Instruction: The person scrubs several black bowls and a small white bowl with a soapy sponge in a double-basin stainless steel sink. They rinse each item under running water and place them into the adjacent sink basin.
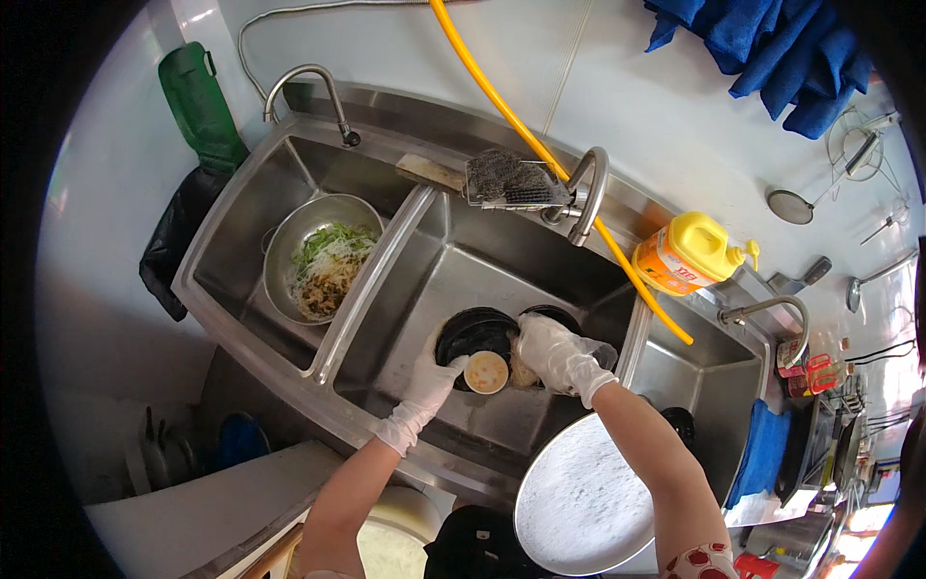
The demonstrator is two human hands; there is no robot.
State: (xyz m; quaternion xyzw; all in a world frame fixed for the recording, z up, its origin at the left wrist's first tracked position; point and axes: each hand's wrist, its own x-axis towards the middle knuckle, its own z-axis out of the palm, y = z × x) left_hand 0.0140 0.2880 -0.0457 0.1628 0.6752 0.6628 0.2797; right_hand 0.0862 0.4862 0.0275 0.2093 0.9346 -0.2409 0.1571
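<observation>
Both my hands wear thin whitish gloves and are down in the middle basin of a steel sink (463, 289). My left hand (434, 383) grips the left rim of a black bowl (474, 334), its thumb by a small round cup of whitish liquid with orange bits (486, 373). My right hand (561, 354) is at the bowl's right side, closed on a beige, rough-looking clump (522, 365) that its fingers partly hide. Behind my right hand another black dish (553, 315) shows in part. In the left basin a metal colander or bowl (275, 289) holds green, white and brown food scraps.
A large round pan of white foam (586, 499) stands at the near right edge. Steel faucets (597, 188) overhang the basins, with a wire rack of dark scouring pads (514, 181) behind. A yellow hose (499, 94) hangs past a yellow detergent jug (684, 253). Blue cloths (759, 58) hang above.
</observation>
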